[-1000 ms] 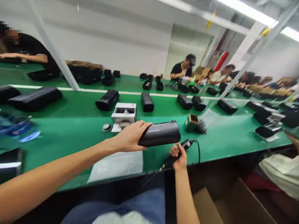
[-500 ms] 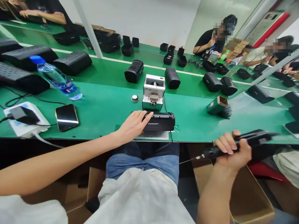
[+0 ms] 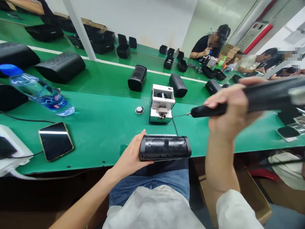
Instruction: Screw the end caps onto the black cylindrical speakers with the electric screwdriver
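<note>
My left hand (image 3: 130, 154) grips the left end of a black speaker (image 3: 165, 148) at the table's front edge, its perforated, glossy face turned up. A black electric screwdriver (image 3: 212, 112) is wrapped in my right hand (image 3: 230, 109), raised to the right and somewhat blurred by motion. Its thin bit points left, and the tip appears beside the lower right of a white screw feeder (image 3: 162, 103); whether it touches cannot be told. Left of the feeder lies a small round silver part (image 3: 139, 110).
A water bottle (image 3: 39, 92), a phone (image 3: 56, 141) and a white power strip (image 3: 14, 152) with cables stand on the left. Several black speakers (image 3: 137, 78) are spread along the green table (image 3: 105, 127). Cardboard boxes (image 3: 254, 197) are below on the right. Co-workers (image 3: 207, 46) sit at the far side.
My right hand has lifted the screwdriver up, its bit now near the screw feeder. The speaker has been tipped, so its lettered side no longer shows and its perforated face is up. The view has shifted.
</note>
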The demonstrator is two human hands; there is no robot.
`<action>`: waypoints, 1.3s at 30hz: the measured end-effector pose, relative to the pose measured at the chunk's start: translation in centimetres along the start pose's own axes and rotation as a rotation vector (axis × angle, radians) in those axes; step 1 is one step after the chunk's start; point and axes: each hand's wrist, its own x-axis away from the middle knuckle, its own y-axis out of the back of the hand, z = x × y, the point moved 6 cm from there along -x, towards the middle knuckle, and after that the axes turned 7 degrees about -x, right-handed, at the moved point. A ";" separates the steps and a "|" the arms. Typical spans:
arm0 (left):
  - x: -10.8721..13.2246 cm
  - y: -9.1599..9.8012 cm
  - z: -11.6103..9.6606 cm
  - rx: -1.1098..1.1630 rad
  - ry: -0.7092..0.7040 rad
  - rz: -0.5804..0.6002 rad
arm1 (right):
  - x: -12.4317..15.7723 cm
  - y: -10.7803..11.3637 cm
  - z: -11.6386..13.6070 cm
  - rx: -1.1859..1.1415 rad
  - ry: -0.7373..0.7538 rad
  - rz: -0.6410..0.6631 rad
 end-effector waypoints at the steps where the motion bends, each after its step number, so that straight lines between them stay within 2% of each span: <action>1: -0.1 -0.3 0.3 0.034 0.002 0.013 | 0.2 -1.3 -2.0 -0.014 0.000 0.063; 4: -0.4 -0.7 0.7 0.093 -0.021 -0.001 | 0.7 -3.7 -6.9 -0.010 -0.076 0.174; 8: -0.4 -1.5 1.2 0.171 -0.011 -0.008 | 1.0 -5.2 -9.8 0.049 -0.107 0.255; 11: -0.3 -1.9 1.5 0.220 0.025 0.021 | 0.6 -5.2 -11.0 0.100 -0.119 0.247; 17: -0.3 -1.9 1.5 0.225 0.030 0.035 | -0.5 -3.5 -13.1 0.172 -0.138 0.179; 23: -0.4 -2.0 1.6 0.222 0.025 0.043 | -0.6 -3.3 -13.6 0.243 -0.198 0.225; 27: -0.4 -1.9 1.6 0.222 0.022 0.046 | -1.1 -3.7 -13.4 0.207 -0.203 0.233; 29: -0.5 -1.9 1.6 0.224 0.016 0.045 | -1.4 -4.8 -13.2 0.148 -0.258 0.366; 33: -0.4 -1.9 1.8 0.222 0.014 0.034 | -0.2 -7.8 -12.9 0.062 -0.464 0.803; 34: -0.4 -1.9 1.8 0.223 0.014 0.030 | 0.0 -8.2 -12.8 0.064 -0.459 0.830; 35: -0.4 -1.9 1.8 0.224 0.013 0.027 | -0.1 -8.3 -12.8 0.077 -0.418 0.789; 36: -0.4 -1.9 1.8 0.224 0.013 0.026 | -0.2 -8.0 -12.8 0.103 -0.357 0.690; 39: -0.4 -2.0 1.7 0.210 0.011 0.030 | -0.2 -5.8 -13.0 0.220 -0.208 0.304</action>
